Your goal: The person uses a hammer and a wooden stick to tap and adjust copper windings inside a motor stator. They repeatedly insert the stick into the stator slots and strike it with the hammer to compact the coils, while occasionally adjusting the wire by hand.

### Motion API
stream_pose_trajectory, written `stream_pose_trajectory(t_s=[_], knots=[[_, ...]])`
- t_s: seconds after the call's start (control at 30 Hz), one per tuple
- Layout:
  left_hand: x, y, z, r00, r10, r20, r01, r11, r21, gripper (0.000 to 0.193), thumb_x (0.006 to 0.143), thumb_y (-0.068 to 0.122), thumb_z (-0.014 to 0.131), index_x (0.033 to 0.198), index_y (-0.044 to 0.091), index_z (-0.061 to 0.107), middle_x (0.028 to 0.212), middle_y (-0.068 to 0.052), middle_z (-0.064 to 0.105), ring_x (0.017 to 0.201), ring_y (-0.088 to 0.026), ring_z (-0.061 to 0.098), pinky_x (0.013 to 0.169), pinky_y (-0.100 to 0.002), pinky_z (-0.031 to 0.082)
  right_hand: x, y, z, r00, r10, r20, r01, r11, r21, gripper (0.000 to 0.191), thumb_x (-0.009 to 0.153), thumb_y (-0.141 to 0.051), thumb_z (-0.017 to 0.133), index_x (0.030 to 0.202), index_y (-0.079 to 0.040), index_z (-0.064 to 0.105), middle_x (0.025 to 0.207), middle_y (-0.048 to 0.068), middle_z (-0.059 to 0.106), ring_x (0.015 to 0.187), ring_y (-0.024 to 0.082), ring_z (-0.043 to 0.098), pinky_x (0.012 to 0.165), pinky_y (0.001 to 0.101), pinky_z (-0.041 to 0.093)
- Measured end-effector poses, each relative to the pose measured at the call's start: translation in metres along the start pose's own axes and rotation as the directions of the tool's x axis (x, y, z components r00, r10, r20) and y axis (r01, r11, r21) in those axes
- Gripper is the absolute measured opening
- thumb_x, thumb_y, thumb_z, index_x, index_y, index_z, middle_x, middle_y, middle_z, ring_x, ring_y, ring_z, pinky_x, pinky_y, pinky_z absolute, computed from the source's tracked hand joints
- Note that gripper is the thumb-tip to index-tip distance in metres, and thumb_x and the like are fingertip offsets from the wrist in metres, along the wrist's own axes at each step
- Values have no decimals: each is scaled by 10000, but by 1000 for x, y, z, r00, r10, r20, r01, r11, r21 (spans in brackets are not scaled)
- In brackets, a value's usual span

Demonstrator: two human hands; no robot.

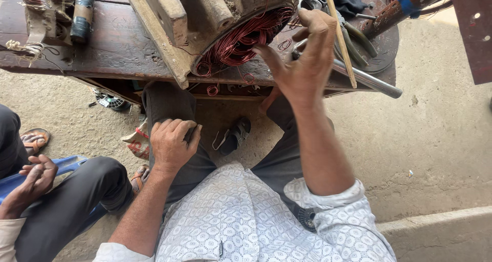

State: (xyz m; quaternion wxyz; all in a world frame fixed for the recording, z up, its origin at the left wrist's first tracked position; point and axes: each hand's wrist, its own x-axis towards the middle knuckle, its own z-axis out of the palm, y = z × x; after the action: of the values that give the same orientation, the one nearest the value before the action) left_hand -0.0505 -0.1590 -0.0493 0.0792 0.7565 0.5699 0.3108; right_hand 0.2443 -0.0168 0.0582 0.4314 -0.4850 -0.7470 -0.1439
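I sit at a low wooden workbench [118,52] with a motor stator [230,11] lying on it, its reddish copper windings [241,39] spilling out of the open end. My right hand [302,57] is raised just right of the windings, fingers spread, holding nothing that I can see. My left hand [171,144] rests on my left knee with the fingers curled loosely on the dark trouser cloth. A thin wooden stick [341,36] leans across the bench behind my right hand.
A steel rod [369,80] and pliers [353,39] lie on the bench's right end near a rusty pipe [394,8]. A wire bundle [36,16] sits at the far left. Another person [56,200] sits at my left, hand [33,177] on knee. A sandal [233,135] lies underfoot.
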Motion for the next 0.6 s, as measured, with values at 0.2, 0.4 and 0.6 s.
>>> stream_pose_trajectory(t_s=[0.2, 0.4, 0.6], knots=[[1, 2, -5, 1000, 11, -19, -12, 1000, -19, 145, 894, 231, 820, 870, 171, 691, 794, 53, 693, 739, -144, 647, 706, -365, 440, 1, -14, 29, 985, 50, -165, -65, 994, -91, 713, 943, -436, 918, 1299, -80, 414, 1236, 82, 484, 1105, 203, 593, 825, 352, 604], [4, 2, -9, 1000, 6, -24, -7, 999, -45, 151, 883, 222, 823, 856, 166, 685, 782, 44, 681, 748, -158, 649, 716, -374, 444, 0, -16, 27, 990, 107, -97, -116, 988, -100, 512, 930, -327, 951, 1143, -72, 562, 992, 40, 631, 774, 140, 652, 601, 284, 576], [7, -6, -16, 1000, -6, -30, 4, 998, -69, 141, 844, 212, 810, 826, 152, 684, 776, 27, 683, 736, -173, 642, 689, -375, 440, 13, -23, 17, 966, 257, -12, -255, 963, 84, 427, 920, -335, 929, 971, -50, 615, 910, 56, 656, 737, 166, 639, 655, 359, 533]])
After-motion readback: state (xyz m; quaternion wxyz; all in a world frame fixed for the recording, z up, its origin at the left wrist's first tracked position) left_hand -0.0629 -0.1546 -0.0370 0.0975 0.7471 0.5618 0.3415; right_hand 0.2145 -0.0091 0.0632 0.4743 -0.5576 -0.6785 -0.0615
